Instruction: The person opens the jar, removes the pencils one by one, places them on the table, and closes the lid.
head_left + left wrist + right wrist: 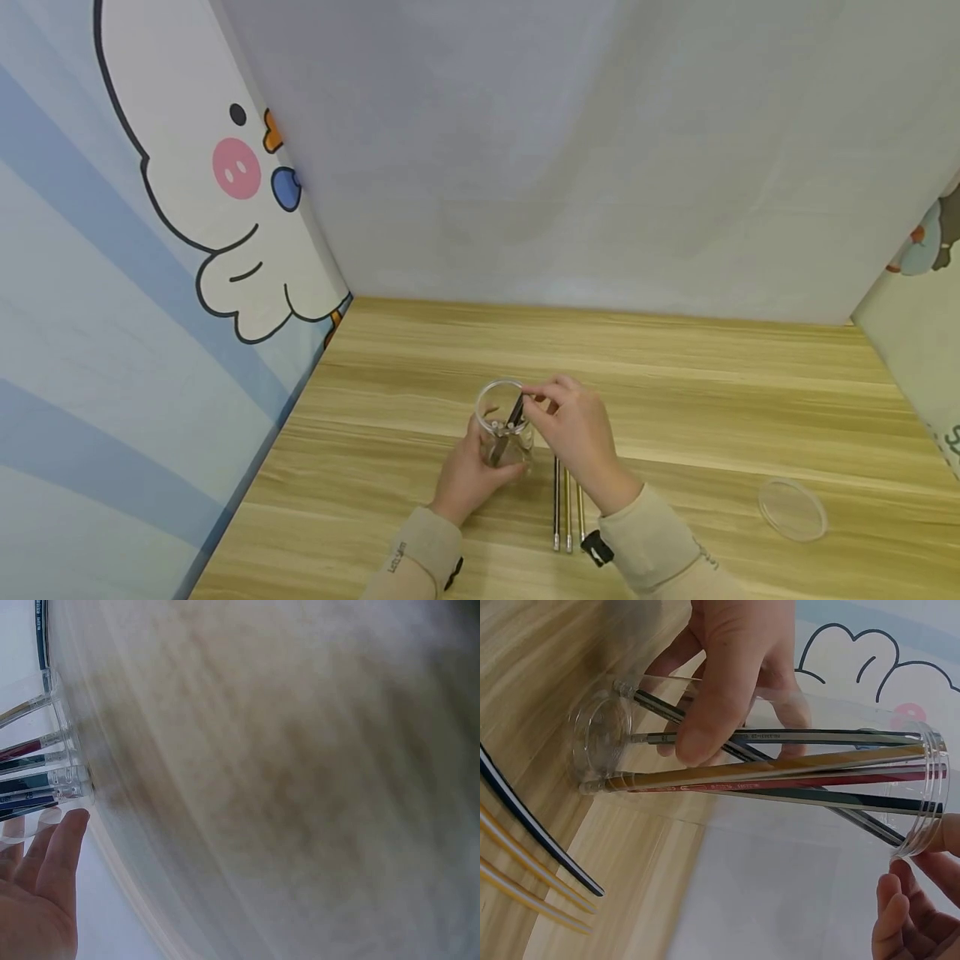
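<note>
- Jar point(517, 456): clear, uncapped, in front of the person; whether its base bears on the table point(675, 400) cannot be told.
- Left hand point(472, 471): curled round the jar's wall, thumb on one side and fingers on the other, probably to keep it from tipping.
- Right hand point(576, 425): thumb and forefinger closed at the rim in a pinch on the dark pencil point(516, 412), a hold that seems meant to control its upper end.
- Pencils inside point(795, 764): yellow, red and dark ones, eraser ends at the base; the dark pencil slants across them, which may crowd the space.
- Loose pencils point(568, 512): three, one black and two yellow, side by side right of the jar; their far ends are hidden by the right hand, which stands over them.
- Lid point(792, 509): round, clear, well apart at right, apparently off so the mouth stays reachable.
- Panel point(180, 133): cartoon-printed, beyond the table's left edge.
</note>
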The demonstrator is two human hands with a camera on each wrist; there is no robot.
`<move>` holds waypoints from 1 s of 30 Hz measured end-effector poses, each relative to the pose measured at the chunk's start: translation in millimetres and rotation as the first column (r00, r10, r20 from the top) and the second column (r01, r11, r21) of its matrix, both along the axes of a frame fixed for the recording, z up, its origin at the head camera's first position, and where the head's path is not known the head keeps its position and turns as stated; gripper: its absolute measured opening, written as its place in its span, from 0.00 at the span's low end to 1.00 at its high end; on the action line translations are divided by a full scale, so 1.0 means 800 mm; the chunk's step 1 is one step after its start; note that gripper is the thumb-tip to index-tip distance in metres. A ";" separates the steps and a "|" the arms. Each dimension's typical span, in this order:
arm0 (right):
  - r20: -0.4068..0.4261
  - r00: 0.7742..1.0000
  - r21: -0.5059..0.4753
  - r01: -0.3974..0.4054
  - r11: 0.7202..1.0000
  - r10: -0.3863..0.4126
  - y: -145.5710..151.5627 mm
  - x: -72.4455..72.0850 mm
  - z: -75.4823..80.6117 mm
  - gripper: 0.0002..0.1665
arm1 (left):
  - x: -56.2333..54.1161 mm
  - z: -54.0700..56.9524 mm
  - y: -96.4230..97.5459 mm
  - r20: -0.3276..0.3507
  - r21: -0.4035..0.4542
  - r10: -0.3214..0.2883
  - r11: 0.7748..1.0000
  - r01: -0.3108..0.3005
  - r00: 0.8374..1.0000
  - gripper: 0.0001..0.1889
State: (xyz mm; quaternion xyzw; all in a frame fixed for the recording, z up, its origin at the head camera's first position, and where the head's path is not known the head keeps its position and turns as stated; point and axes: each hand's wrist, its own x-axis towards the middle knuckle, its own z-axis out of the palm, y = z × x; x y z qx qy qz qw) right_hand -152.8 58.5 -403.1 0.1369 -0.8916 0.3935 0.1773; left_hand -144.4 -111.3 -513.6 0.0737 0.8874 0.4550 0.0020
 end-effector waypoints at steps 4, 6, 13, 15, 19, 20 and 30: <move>-0.023 1.000 0.050 -0.001 0.999 0.002 0.000 0.000 0.003 0.07 | 0.000 0.000 0.000 -0.002 0.007 -0.005 1.000 0.005 1.000 0.48; -0.036 0.999 0.069 -0.004 0.998 0.006 0.000 -0.001 0.003 0.06 | 0.000 0.000 0.000 -0.005 0.010 -0.001 1.000 0.001 1.000 0.48; 0.052 0.998 0.071 -0.028 0.997 0.024 0.000 -0.005 0.009 0.07 | 0.001 -0.001 0.000 -0.012 0.023 0.006 1.000 -0.005 1.000 0.48; 0.103 0.994 0.061 -0.037 0.997 0.031 -0.001 -0.005 0.012 0.07 | 0.001 -0.001 0.000 -0.012 0.021 0.008 1.000 -0.008 1.000 0.48; 0.174 0.984 0.045 -0.053 0.998 0.044 -0.002 -0.009 0.015 0.06 | 0.001 -0.001 0.000 -0.007 0.014 0.013 1.000 -0.013 1.000 0.48; 0.186 0.981 0.045 -0.058 0.997 0.049 -0.003 -0.009 0.016 0.06 | 0.001 -0.001 0.000 -0.010 0.010 0.011 1.000 -0.011 1.000 0.48; 0.167 0.966 0.189 -0.227 0.956 0.196 -0.002 -0.012 0.027 0.04 | 0.002 0.001 0.000 0.004 0.000 0.005 1.000 -0.005 1.000 0.48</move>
